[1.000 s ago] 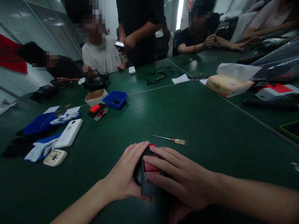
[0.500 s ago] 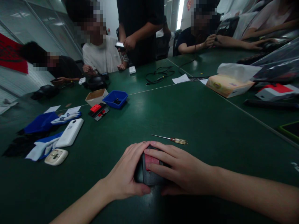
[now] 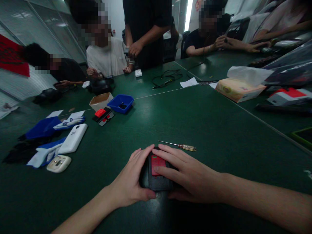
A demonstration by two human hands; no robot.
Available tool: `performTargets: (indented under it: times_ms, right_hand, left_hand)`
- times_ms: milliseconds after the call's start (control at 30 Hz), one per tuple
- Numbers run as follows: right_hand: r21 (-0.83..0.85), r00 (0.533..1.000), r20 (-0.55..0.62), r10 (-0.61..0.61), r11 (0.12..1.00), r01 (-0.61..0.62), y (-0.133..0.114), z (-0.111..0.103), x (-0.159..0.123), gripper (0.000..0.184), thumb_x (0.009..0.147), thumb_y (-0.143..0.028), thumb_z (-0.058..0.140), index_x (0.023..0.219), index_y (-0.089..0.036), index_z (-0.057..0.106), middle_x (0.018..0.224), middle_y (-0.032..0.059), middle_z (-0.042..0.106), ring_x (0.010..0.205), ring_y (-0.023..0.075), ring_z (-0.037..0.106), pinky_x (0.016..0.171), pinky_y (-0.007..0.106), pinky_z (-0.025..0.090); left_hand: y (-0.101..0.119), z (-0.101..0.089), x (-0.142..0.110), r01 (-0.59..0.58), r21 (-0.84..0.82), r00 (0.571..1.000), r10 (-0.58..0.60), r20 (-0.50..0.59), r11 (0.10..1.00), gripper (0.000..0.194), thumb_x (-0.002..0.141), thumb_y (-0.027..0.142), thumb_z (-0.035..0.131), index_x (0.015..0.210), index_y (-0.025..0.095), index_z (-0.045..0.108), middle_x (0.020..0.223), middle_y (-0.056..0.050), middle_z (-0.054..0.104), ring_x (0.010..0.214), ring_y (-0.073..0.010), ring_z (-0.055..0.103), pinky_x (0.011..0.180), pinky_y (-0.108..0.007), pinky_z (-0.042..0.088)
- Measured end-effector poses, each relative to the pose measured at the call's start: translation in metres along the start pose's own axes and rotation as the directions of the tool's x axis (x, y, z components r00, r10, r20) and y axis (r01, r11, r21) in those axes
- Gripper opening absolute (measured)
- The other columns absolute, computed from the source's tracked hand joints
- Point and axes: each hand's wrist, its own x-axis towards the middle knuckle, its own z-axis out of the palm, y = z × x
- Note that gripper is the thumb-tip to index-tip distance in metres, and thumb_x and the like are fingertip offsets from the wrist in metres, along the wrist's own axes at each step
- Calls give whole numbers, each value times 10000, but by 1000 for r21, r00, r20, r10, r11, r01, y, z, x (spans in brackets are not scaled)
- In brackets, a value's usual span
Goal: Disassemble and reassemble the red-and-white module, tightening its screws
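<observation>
A small black box-shaped case (image 3: 159,184) with a red panel (image 3: 157,164) on its face sits low in the middle of the view, between both hands. Near the top of the red panel shows a narrow green strip (image 3: 154,157). My left hand (image 3: 134,180) grips the case along its left side, fingertips at the far end and thumb at the near corner. From the other side my right hand (image 3: 187,170) is wrapped round it, one fingertip on the red panel and the thumb low at the right. Just beyond lies a screwdriver (image 3: 186,147) with a clear yellowish handle.
On the left lie gloves (image 3: 69,123), a white case (image 3: 74,138) and a cream rounded device (image 3: 59,163). A blue tray (image 3: 120,104) with small dark parts stands beside a cardboard box (image 3: 101,100). A tissue box (image 3: 240,88) is at right. Several people surround the far side.
The right hand's fingers have shifted upward, uncovering more of the red panel and the green strip. The case now faces up more squarely. Across the table, the standing person's hands have moved slightly.
</observation>
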Motion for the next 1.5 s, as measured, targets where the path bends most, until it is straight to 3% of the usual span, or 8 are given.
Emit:
performTargets:
  times_ms: [100,200,333,467,633,933,1167,1500]
  right_hand:
    - [23,998,8,68,997,-68,3,0,0,689,913,-383,724,1480,-123,433,1642,266,282,1543,413,227,1186,620,338]
    - [72,997,6,77,994,-78,7,0,-2,878,875,-561,740,1527,-104,370,1649,279,258,1533,411,260,1195,605,338]
    - [167,989,-21,148,976,-143,11,1,-5,1000,831,-631,762,1558,-111,314,1645,268,283,1528,376,295,1216,562,333]
    - [243,978,21,206,948,-205,10,-2,-2,1010,813,-632,782,1555,-118,329,1616,240,364,1502,347,358,1221,535,342]
    - [296,971,75,225,925,-238,9,-6,2,956,828,-607,778,1539,-115,370,1617,230,361,1483,341,389,1205,507,377]
    - [297,964,99,245,918,-263,10,-5,1,969,806,-579,806,1547,-141,362,1619,233,355,1477,351,400,1196,510,380]
    - [216,932,93,350,907,-362,8,2,6,1169,570,-520,959,1505,-82,409,1486,260,517,1365,388,523,1155,531,422]
    - [219,925,64,374,899,-378,5,2,6,1125,612,-445,941,1525,-98,382,1483,250,526,1348,377,543,1143,529,432]
  left_hand:
    - [-1,0,0,25,-32,1000,-25,-7,999,1178,743,945,448,1630,219,179,1644,-208,351,1478,-422,402,1240,-646,245]
    - [-2,1,0,46,-28,999,-46,-6,999,1231,714,925,549,1635,208,159,1659,-216,311,1489,-448,368,1227,-664,262]
    - [0,2,0,58,62,997,-61,45,996,1209,716,706,777,1632,234,144,1637,-204,354,1472,-467,381,1212,-716,240]
    - [4,2,3,43,109,998,-47,31,993,1201,659,542,878,1603,244,197,1589,-198,418,1428,-459,428,1182,-705,312]
    - [7,1,6,28,89,1000,-28,3,996,1149,635,517,893,1562,226,279,1545,-185,464,1381,-429,473,1160,-653,380]
    - [5,0,7,37,88,999,-40,24,995,1134,651,558,867,1564,222,283,1540,-190,468,1382,-436,468,1167,-668,351]
    - [9,-1,5,235,-49,972,-234,27,971,1137,533,434,935,1493,235,359,1491,-175,484,1389,-462,448,1151,-678,378]
    - [13,-5,4,149,-74,988,-151,-28,986,1081,544,411,931,1466,233,395,1445,-154,545,1346,-423,520,1177,-638,372]
